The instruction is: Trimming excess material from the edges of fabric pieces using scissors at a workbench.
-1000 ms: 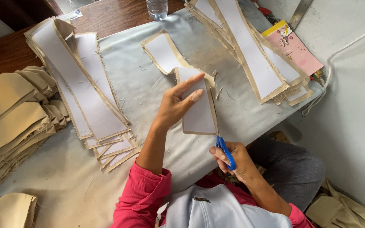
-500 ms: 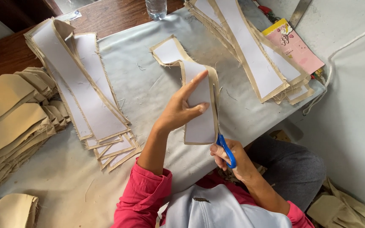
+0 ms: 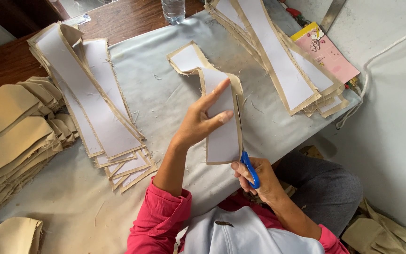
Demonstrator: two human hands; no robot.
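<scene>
My left hand (image 3: 203, 120) holds up a long tan fabric strip with a white lining (image 3: 222, 127); the strip's far end still lies on the table. My right hand (image 3: 257, 178) grips blue-handled scissors (image 3: 245, 150), and their blades run up along the strip's right edge. Both sleeves are pink. A grey cloth-covered table (image 3: 165, 94) lies under the work.
A stack of lined strips (image 3: 95, 108) lies at left, another stack (image 3: 283, 66) at upper right. Folded tan fabric piles (image 3: 10, 141) fill the far left. A clear water bottle (image 3: 174, 9) stands at the top edge, a pink booklet (image 3: 327, 51) at right.
My left hand lifted the near end of the strip off the table and tilted it up. My right hand brought the scissors up to the strip's right edge.
</scene>
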